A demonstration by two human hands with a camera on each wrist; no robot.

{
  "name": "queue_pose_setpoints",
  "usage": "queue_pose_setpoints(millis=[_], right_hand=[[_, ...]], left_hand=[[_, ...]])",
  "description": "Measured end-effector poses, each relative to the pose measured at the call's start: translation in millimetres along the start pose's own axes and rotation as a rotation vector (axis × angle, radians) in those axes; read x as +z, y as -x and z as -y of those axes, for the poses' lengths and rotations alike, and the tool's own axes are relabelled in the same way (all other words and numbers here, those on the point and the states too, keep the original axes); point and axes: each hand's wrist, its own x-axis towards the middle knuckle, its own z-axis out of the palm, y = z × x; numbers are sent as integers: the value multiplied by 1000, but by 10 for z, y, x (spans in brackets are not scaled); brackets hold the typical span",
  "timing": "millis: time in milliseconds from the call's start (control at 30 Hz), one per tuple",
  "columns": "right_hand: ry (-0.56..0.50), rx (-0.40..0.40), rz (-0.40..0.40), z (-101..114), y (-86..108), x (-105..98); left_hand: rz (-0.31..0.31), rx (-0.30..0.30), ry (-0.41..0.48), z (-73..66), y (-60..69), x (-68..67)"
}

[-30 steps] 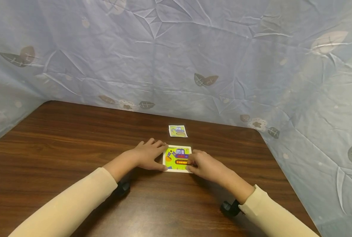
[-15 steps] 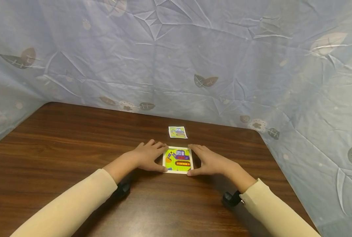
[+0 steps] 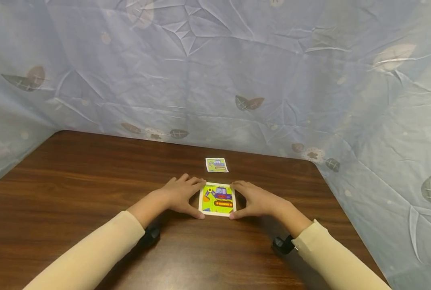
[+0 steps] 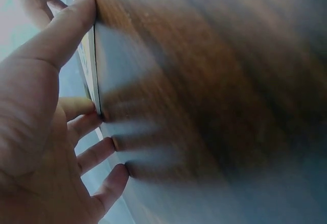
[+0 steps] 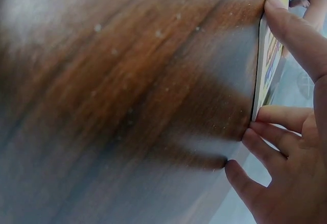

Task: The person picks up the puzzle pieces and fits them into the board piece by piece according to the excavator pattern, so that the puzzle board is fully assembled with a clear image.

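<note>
A small square puzzle board (image 3: 218,200) with a white rim lies flat on the table, showing a purple excavator on green. My left hand (image 3: 181,196) holds its left side, thumb at the near corner and index finger at the far one. On the opposite side my right hand (image 3: 257,199) grips the two right corners in the same way. In the left wrist view, the other fingers (image 4: 97,155) touch the tabletop beside the board's edge. The right wrist view shows the board's thin side (image 5: 264,60) between thumb and index finger.
Behind the board lies a small white-bordered card (image 3: 216,165) with a similar excavator picture. The dark wooden table (image 3: 92,173) meets a wrinkled pale-blue curtain (image 3: 215,80) at the back and sides. A black wrist strap (image 3: 283,244) sits below the right sleeve.
My right hand has shifted from the board's right part, where its fingers were bent over the picture, to the right-hand corners. The left hand keeps its place. The head view has tilted slightly upward.
</note>
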Motion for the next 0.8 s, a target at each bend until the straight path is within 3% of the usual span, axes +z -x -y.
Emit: queue_pose_setpoints(millis=[800], right_hand=[[-9, 10, 0, -1, -23, 49]], left_hand=[[-34, -11, 33, 57, -4, 56]])
